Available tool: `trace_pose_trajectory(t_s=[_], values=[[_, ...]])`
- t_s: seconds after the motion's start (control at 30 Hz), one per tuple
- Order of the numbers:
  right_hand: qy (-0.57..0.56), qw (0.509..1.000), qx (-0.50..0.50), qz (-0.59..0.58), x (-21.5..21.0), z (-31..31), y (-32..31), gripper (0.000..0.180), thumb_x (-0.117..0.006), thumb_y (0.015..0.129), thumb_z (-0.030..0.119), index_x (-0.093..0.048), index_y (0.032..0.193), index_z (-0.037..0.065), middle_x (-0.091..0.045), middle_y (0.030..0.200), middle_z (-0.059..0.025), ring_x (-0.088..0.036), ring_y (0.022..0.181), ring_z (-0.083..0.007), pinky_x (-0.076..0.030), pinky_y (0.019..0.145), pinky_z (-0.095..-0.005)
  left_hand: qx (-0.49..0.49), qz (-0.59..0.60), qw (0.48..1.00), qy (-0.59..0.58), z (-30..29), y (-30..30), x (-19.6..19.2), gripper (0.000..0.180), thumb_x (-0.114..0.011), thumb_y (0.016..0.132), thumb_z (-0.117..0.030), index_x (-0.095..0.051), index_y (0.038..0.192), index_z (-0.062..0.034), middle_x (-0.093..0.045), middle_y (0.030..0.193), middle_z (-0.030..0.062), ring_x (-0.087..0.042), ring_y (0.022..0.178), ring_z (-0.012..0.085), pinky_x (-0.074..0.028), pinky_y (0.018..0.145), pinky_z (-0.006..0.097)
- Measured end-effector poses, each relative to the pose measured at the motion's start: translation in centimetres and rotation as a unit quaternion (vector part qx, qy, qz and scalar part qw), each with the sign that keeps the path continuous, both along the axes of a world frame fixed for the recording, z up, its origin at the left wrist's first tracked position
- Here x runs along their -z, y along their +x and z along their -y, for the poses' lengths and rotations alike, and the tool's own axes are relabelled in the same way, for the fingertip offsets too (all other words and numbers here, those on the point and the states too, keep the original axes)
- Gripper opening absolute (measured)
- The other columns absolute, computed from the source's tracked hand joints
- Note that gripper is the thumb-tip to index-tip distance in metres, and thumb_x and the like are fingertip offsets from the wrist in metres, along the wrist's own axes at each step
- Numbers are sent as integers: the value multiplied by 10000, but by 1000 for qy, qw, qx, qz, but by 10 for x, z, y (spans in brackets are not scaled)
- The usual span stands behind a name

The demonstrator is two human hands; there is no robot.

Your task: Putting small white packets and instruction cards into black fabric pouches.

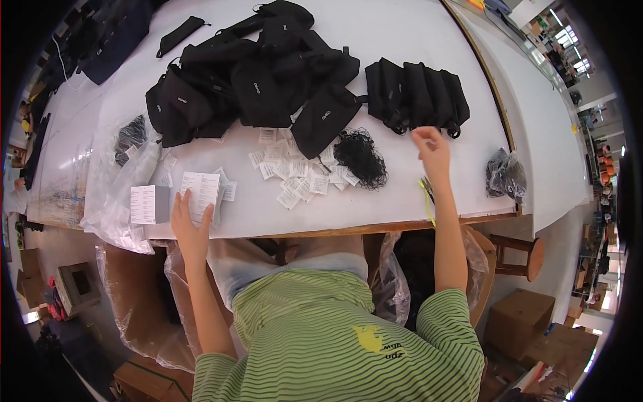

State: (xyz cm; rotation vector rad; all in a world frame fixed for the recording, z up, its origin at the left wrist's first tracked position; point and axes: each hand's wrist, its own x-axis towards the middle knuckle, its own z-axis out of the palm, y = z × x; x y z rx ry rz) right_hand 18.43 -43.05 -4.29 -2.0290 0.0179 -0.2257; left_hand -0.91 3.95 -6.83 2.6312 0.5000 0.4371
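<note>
Green-striped shirt shoulders (335, 335) fill the bottom of the view, and both bare forearms rise from them to the near edge of the white table (375, 214). At the near left corner the left hand (189, 224) lies flat with fingers loosely spread, its fingertips pressing on a stack of white printed leaflets (201, 191), probably to keep the top sheet from sliding. Another folded leaflet (143, 204) sits just left of it on a crumpled clear plastic bag (110, 194).

Toward the right edge the right hand (432, 153) is raised over the table, fingers curled downward and open, pinching nothing I can make out. It hangs just in front of a neat row of black pouches (416, 95), set upright side by side as if sorted. Left of that hand lies a tangle of black cords (360, 157), touching scattered small white tags (295, 174). Behind the tags, a loose heap of black pouches (248, 80) spreads across the middle.
</note>
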Motion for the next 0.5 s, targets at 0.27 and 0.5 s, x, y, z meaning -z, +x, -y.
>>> trace_pose_trajectory(t_s=[0.27, 0.5], values=[[-236, 969, -71, -34, 40, -28, -17, 183, -703, 760, 200, -671, 893, 77, -619, 802, -100, -599, 742, -278, -474, 685, -358, -11, 22, 999, 21, -7, 4, -2, 549, -658, 855, -281, -477, 1340, -98, -442, 1381, 155, -400, 1271, 344, -300, 1053, 459], [-227, 969, -45, -86, 43, -26, -1, 175, -703, 753, 227, -691, 819, 65, -637, 790, -130, -627, 766, -285, -486, 688, -377, -15, 76, 996, 41, -4, 8, -8, 595, -691, 800, -205, -458, 1337, -94, -473, 1303, 138, -425, 1216, 338, -299, 1032, 453]])
